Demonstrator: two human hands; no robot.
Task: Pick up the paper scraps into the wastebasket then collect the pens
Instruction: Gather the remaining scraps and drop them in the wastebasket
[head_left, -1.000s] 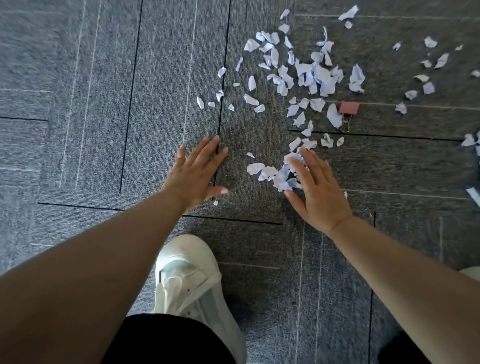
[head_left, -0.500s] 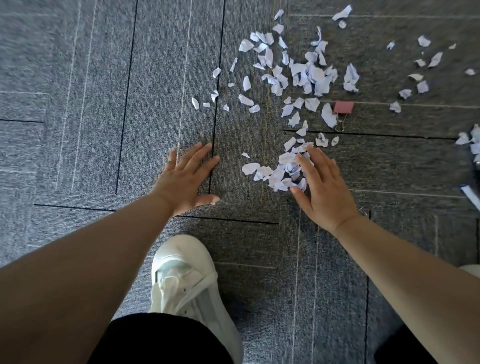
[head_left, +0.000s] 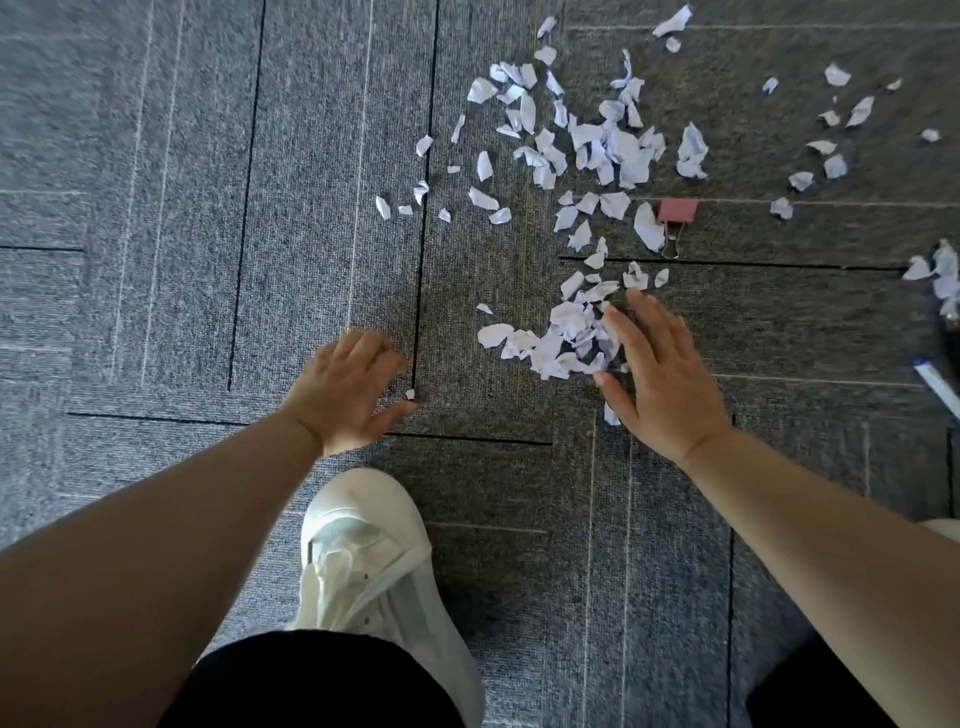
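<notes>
Grey carpet tiles (head_left: 156, 260) with thin dark seams filled the view from above. Torn white paper scraps (head_left: 613, 145) lay scattered ahead of you, with a small heap (head_left: 566, 338) nearer. Your right hand (head_left: 660, 379) was spread flat with its fingers straight, their edge touching that heap. Your left hand (head_left: 343, 384) sat on bare carpet well apart from the heap; its fingers were blurred, so their state could not be told. A pink metal binder clip (head_left: 678, 210) lay among the scraps. A slim white and blue object (head_left: 941, 387), perhaps a pen, was cut off at the right edge. Your white sneaker (head_left: 363, 561) stood below your hands.
</notes>
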